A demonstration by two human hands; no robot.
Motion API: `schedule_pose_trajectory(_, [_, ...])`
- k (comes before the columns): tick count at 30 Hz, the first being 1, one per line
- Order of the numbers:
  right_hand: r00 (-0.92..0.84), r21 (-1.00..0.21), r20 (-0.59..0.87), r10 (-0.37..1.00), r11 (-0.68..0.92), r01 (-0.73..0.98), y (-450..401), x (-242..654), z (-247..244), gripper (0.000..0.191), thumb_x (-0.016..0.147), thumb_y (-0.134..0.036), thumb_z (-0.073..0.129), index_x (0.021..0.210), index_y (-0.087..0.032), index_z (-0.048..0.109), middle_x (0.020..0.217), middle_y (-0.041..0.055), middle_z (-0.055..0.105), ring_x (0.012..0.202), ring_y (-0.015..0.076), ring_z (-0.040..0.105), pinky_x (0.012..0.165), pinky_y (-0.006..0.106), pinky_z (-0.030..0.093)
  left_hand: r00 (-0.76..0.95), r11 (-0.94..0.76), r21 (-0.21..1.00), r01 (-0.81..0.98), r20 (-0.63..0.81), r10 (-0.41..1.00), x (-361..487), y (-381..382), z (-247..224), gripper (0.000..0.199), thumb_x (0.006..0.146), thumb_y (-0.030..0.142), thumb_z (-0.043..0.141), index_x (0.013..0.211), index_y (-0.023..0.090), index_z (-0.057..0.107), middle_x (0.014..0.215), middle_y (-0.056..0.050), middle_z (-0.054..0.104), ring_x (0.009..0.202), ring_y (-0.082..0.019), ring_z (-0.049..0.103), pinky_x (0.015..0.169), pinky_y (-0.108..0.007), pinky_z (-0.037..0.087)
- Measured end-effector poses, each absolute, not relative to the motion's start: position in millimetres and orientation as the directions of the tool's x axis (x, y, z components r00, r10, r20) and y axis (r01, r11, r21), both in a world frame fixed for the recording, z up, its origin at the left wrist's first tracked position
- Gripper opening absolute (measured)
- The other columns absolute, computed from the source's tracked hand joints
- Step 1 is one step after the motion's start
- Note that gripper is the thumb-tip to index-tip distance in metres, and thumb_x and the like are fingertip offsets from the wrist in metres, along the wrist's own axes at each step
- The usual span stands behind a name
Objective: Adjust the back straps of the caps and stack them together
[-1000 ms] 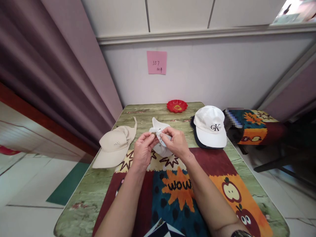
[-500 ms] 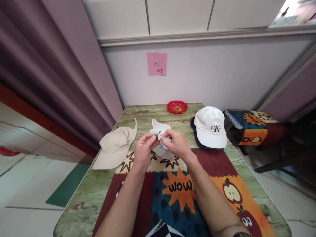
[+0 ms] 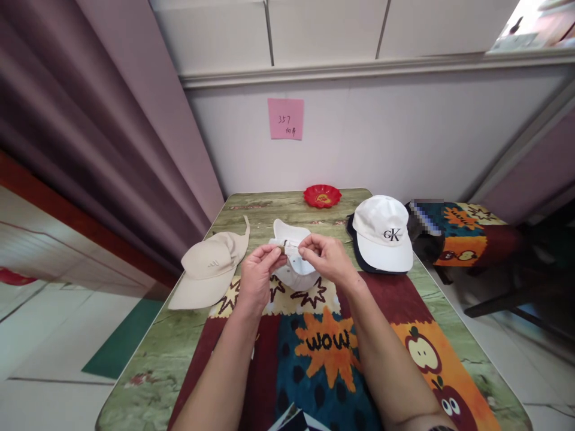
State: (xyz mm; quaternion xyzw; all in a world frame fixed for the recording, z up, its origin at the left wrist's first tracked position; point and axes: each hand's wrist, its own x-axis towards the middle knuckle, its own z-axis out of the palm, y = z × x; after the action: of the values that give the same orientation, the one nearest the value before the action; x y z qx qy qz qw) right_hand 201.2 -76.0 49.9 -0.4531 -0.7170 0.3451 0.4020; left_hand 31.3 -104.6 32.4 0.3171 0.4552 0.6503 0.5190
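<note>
A white cap (image 3: pixel 294 276) lies in the middle of the table, its brim pointing away from me and its back strap toward my fingers. My left hand (image 3: pixel 263 266) pinches the buckle end of the cap's strap (image 3: pixel 291 250) between thumb and forefinger. On the other side, my right hand (image 3: pixel 324 254) is closed on the strap's right part, so the strap is stretched between both hands. A beige cap (image 3: pixel 206 263) with its strap end sticking up lies left of my left hand. To the right, a white cap with black letters (image 3: pixel 381 224) rests on a dark cap (image 3: pixel 350 226).
A red flower-shaped dish (image 3: pixel 322 196) stands at the table's back edge. A patterned cloth (image 3: pixel 314 371) covers the near middle of the green table (image 3: pixel 148 359). A pink note (image 3: pixel 286 120) is on the wall. A cloth-covered stool (image 3: pixel 476 230) stands at the right.
My right hand has shifted slightly right along the strap, and more of the strap shows between my hands. The other caps have stayed in place.
</note>
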Motion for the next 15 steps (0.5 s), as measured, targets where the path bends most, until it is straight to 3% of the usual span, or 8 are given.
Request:
schedule_pose_trajectory(11, [-0.244, -0.868, 0.289, 0.926, 0.361, 0.341, -77.0, 193.8, 46.8, 0.011, 0.081, -0.026, 0.061, 0.078, -0.021, 0.071, 0.069, -0.0007, 0.069, 0.062, 0.0137, 0.058, 0.059, 0.024, 0.038, -0.159, 0.011, 0.910, -0.414, -0.084, 0.984, 39.0, -107.3, 34.4, 0.030, 0.060, 0.028, 0.088, 0.080, 0.013, 0.070, 0.078, -0.002, 0.072, 0.070, -0.012, 0.067, 0.075, -0.026, 0.056])
schedule_pose_trajectory(15, [-0.289, -0.901, 0.272, 0.918, 0.348, 0.259, -73.4, 195.6, 41.8, 0.015, 0.083, -0.031, 0.062, 0.086, -0.020, 0.072, 0.075, 0.0011, 0.071, 0.065, 0.0143, 0.059, 0.060, 0.024, 0.040, -0.177, 0.017, 0.904, -0.428, -0.102, 0.979, 33.0, -105.1, 33.2, 0.030, 0.058, 0.026, 0.088, 0.076, 0.013, 0.069, 0.077, -0.002, 0.071, 0.071, -0.012, 0.067, 0.076, -0.027, 0.056])
